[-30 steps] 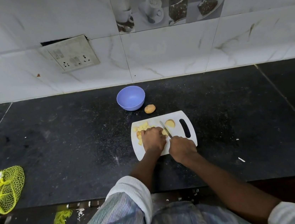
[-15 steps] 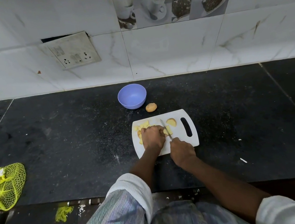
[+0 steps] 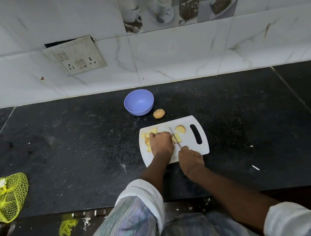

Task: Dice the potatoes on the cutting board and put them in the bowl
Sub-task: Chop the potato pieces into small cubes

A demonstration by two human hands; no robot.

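At frame centre, on the white cutting board [image 3: 191,148], my left hand [image 3: 160,143] curls over the potato piece [image 3: 177,137], my right hand [image 3: 190,159] grips the knife [image 3: 175,137]; its blade runs away from me, just right of the left fingertips. The bowl [image 3: 139,102] sits above, apparently empty.
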